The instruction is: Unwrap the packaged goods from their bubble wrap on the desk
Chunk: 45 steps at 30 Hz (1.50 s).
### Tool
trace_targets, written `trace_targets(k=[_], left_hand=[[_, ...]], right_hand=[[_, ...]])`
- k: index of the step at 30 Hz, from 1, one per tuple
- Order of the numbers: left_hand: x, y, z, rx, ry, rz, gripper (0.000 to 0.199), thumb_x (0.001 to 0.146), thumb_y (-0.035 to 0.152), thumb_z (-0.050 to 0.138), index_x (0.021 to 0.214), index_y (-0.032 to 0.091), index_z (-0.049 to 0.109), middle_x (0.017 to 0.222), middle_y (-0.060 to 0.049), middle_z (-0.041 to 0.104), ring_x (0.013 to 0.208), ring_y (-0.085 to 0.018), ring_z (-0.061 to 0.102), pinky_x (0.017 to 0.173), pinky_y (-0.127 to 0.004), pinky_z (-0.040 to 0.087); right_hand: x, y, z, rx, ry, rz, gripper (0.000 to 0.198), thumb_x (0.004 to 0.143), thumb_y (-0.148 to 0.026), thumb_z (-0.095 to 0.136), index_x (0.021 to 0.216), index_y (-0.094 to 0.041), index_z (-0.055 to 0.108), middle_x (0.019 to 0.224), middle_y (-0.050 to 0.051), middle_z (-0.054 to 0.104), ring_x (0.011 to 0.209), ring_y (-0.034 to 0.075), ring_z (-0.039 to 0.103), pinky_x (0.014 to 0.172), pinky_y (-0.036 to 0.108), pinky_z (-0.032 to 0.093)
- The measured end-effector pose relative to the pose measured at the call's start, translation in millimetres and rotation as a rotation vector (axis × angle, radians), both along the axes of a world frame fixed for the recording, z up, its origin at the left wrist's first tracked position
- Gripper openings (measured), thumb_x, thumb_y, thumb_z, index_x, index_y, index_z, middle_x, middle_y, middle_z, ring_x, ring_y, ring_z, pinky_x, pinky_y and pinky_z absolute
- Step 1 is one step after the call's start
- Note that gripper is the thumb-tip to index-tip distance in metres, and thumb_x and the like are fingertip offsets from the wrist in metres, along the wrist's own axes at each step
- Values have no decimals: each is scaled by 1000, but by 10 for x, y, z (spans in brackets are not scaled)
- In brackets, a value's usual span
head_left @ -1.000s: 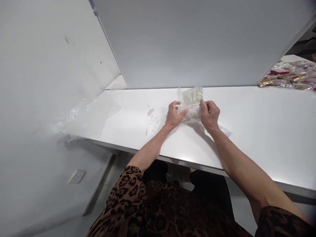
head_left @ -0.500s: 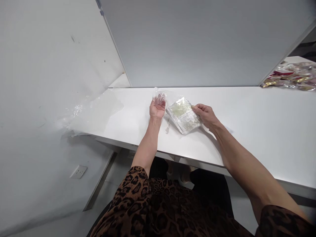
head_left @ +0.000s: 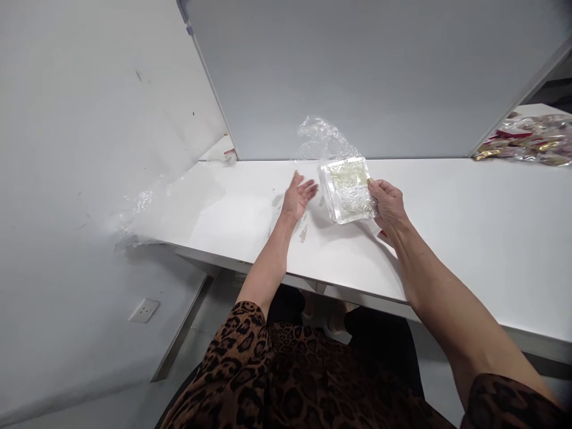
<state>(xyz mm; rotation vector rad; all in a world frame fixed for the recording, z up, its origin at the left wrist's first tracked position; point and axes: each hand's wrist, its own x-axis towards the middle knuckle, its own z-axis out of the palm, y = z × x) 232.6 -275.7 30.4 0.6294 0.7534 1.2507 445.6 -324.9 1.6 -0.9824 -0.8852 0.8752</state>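
My right hand [head_left: 388, 201] grips the right edge of a stack of flat, silver-edged pale green sachets [head_left: 351, 189], thumb on top. Clear plastic film [head_left: 328, 136] covers the stack, and its loose end billows up and to the left, toward the grey panel. The stack is held tilted above the white table. My left hand [head_left: 300, 195] is open and empty, palm up with the fingers apart, just left of the stack and not touching it. A small red bit [head_left: 382, 235] shows under my right hand; what it belongs to is hidden.
The white table [head_left: 469, 238] runs across, backed by a grey panel [head_left: 348, 77]. Clear plastic sheeting [head_left: 170, 205] lies at the left end against the white wall. Shiny plastic-wrapped packets [head_left: 527, 140] sit beyond the panel at right. A wall socket [head_left: 144, 310] is low at left.
My left hand has come out from the film and moved slightly right. My right hand has raised the stack to the right, and the film's loose end has swung upward.
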Motion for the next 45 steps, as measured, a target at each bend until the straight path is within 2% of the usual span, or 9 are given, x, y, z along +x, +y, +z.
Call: trace_targets(k=[4, 9, 12, 16, 25, 30, 36, 40, 45], left_hand=[[177, -111, -66, -39, -65, -370, 42, 97, 49, 65, 125, 17, 70, 117, -15, 76, 122, -29, 70, 113, -43, 52], [276, -81, -121, -92, -137, -294, 40, 103, 39, 55, 131, 13, 67, 122, -16, 77, 130, -30, 67, 117, -47, 49], [288, -49, -123, -64, -161, -238, 45, 105, 42, 50, 139, 14, 62, 124, -15, 76, 133, -31, 66, 115, -51, 50], [310, -65, -119, -20, -170, -265, 53, 105, 53, 49, 140, 16, 62, 129, -16, 74, 134, -32, 64, 111, -52, 52], [273, 147, -243, -140, -219, -92, 63, 104, 59, 43, 148, 16, 56, 138, -18, 69, 134, -34, 63, 111, -54, 53], [78, 302, -265, -272, -286, 127, 59, 108, 52, 34, 151, 16, 54, 143, -17, 67, 139, -29, 60, 109, -47, 55], [-52, 336, -214, -231, -288, 147, 54, 109, 49, 33, 150, 21, 55, 140, -14, 68, 140, -30, 60, 106, -51, 56], [3, 301, -204, -197, -286, 105, 55, 108, 51, 37, 149, 19, 56, 135, -16, 71, 137, -31, 61, 108, -53, 55], [188, 150, -154, -163, -313, 0, 55, 109, 51, 36, 143, 15, 61, 133, -16, 72, 137, -29, 62, 113, -47, 53]], right_hand=[[-26, 2, -51, -34, -59, 55, 62, 55, -74, 91, 67, -23, 57, 60, -3, 47, 54, 10, 38, 48, 25, 36], [-75, -51, -82, 81, -492, -147, 52, 80, -74, 75, 94, -25, 68, 95, 5, 67, 89, 21, 60, 80, 37, 52], [-129, -66, -109, 211, -837, -151, 55, 85, -74, 69, 113, -27, 69, 124, 10, 67, 124, 32, 55, 108, 52, 41], [-220, -54, -199, 278, -1080, -16, 49, 87, -71, 68, 106, -26, 69, 131, 12, 66, 134, 37, 49, 114, 58, 31], [-307, -237, 2, 308, -695, 99, 38, 85, -60, 76, 77, -26, 62, 103, 6, 71, 108, 28, 63, 108, 52, 43], [-230, -407, 245, 26, -403, 427, 40, 70, -58, 91, 75, -25, 69, 98, 6, 75, 100, 26, 67, 95, 46, 53], [-73, -478, 376, -117, -424, 699, 58, 77, -76, 77, 92, -20, 80, 62, 5, 67, 65, 22, 65, 70, 40, 54], [-113, -452, 338, 30, -348, 348, 44, 80, -66, 81, 83, -23, 76, 62, 2, 64, 52, 14, 50, 51, 30, 38], [-366, -357, 156, 122, -730, 100, 48, 77, -74, 79, 85, -27, 72, 84, 6, 69, 76, 21, 58, 71, 37, 49]])
